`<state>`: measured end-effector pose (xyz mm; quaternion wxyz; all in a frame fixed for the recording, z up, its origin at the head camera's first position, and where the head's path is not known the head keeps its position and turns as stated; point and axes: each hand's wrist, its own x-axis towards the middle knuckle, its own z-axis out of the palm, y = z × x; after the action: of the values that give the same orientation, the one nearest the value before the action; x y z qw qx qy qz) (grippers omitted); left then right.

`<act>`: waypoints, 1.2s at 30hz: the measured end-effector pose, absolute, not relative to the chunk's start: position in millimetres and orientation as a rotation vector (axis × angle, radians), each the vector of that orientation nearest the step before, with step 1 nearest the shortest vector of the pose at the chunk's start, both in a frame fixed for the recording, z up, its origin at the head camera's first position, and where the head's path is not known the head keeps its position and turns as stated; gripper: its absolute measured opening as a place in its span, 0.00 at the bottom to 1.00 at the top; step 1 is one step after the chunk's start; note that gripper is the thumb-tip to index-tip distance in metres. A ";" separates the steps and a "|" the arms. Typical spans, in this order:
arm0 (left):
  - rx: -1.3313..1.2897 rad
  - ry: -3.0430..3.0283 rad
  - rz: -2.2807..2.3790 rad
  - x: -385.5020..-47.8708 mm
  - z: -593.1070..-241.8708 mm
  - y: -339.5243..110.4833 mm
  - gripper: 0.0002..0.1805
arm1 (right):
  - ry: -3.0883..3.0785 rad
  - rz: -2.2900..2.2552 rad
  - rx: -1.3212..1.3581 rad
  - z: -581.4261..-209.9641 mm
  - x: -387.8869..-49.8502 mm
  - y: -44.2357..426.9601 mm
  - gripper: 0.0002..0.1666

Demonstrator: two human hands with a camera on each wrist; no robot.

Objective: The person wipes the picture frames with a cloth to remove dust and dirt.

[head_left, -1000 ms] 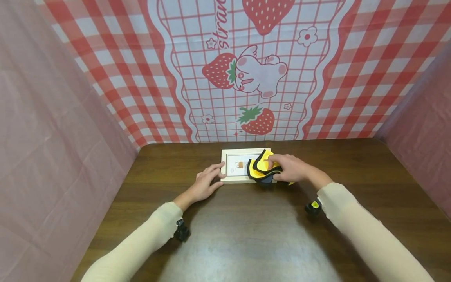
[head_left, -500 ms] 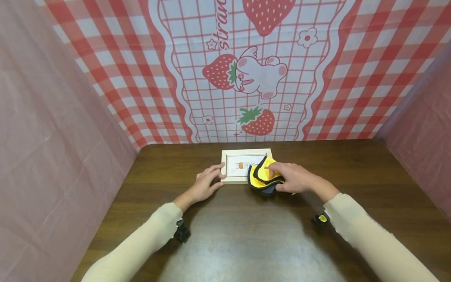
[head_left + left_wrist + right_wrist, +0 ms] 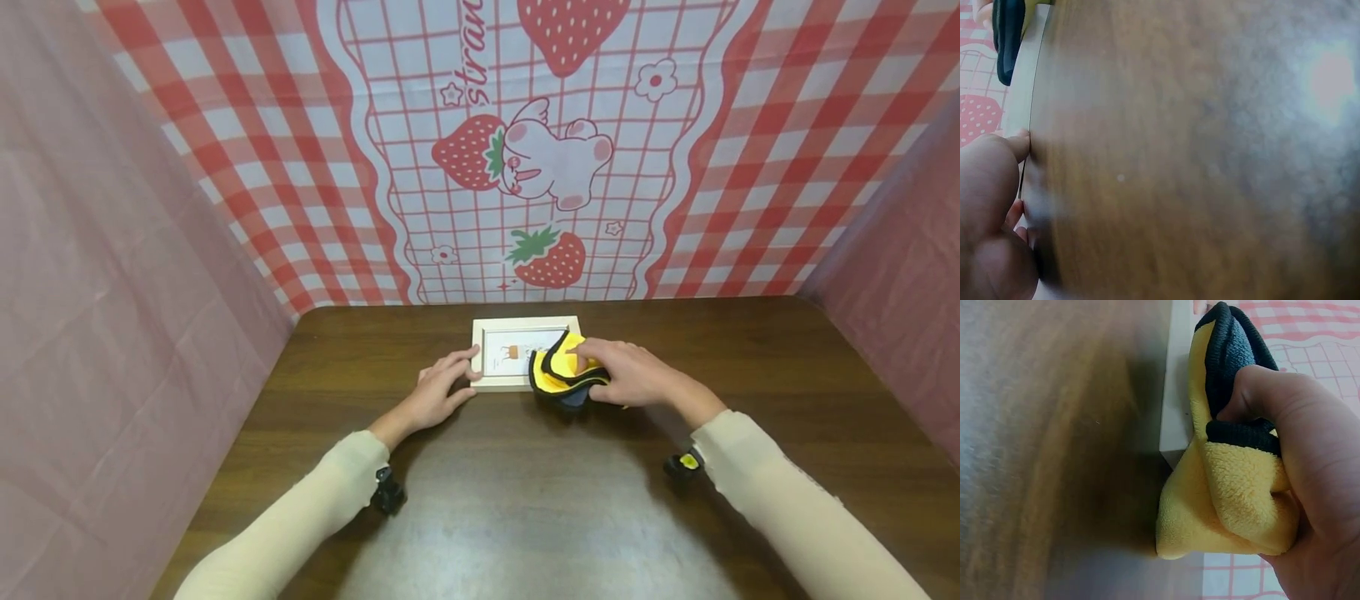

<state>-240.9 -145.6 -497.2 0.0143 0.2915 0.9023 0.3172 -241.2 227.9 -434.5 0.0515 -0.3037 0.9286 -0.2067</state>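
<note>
A cream picture frame (image 3: 517,322) with a small drawing inside lies flat near the table's far edge. My left hand (image 3: 435,393) holds its left end, fingers on the left side and thumb against the near edge, as the left wrist view shows. A folded yellow cloth (image 3: 551,384) with black edging and a dark grey side is bunched in my right hand (image 3: 636,375). It lies over the frame's right part and hides that part of the drawing. In the right wrist view the thumb pinches the cloth's folds (image 3: 1241,487) beside the frame's near corner.
The brown wooden table (image 3: 517,500) extends toward me and to both sides. Behind it hangs a red-and-white checked cloth (image 3: 300,167) with strawberries. Pink curtains (image 3: 112,292) close off the left and right. A small black camera (image 3: 387,492) sits at my left wrist.
My right hand has drawn the cloth toward me and slightly right over the frame, then shifted a little back away from me. The left hand and the frame have stayed in place.
</note>
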 end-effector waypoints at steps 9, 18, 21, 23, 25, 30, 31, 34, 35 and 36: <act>0.899 2.816 0.985 -241.4 -496.8 -144.3 0.08 | 2.936 -0.723 -0.878 -426.4 -246.1 238.9 0.20; 0.920 2.829 0.988 -240.6 -495.7 -145.1 0.07 | 2.999 -0.836 -0.784 -423.5 -248.4 249.4 0.18; 0.915 2.825 0.986 -240.5 -496.0 -145.3 0.07 | 3.025 -0.916 -0.664 -429.9 -248.2 247.9 0.17; 0.919 2.829 0.981 -240.7 -496.6 -145.2 0.07 | 3.027 -1.000 -0.554 -434.7 -247.4 245.6 0.16; 0.922 2.828 0.979 -240.9 -497.3 -145.3 0.07 | 3.015 -1.093 -0.448 -439.2 -246.3 242.8 0.15; 0.927 2.828 0.986 -240.6 -497.4 -145.6 0.07 | 2.993 -1.206 -0.336 -444.5 -242.9 235.8 0.15; 0.926 2.828 0.989 -240.6 -497.2 -145.6 0.07 | 2.990 -1.214 -0.329 -444.9 -242.4 234.6 0.16; 0.917 2.826 0.994 -240.5 -496.7 -146.0 0.07 | 2.981 -1.218 -0.323 -446.7 -241.5 231.2 0.17; 0.918 2.826 0.994 -240.4 -496.9 -146.1 0.07 | 2.977 -1.218 -0.321 -447.5 -241.4 230.3 0.18; 0.920 2.829 0.990 -240.6 -497.0 -146.0 0.06 | 2.974 -1.219 -0.320 -448.3 -241.2 229.2 0.18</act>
<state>-240.6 -146.0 -497.0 0.0032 0.2935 0.9023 0.3158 -241.2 229.2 -448.3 -0.0442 -0.0989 0.9198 -0.3772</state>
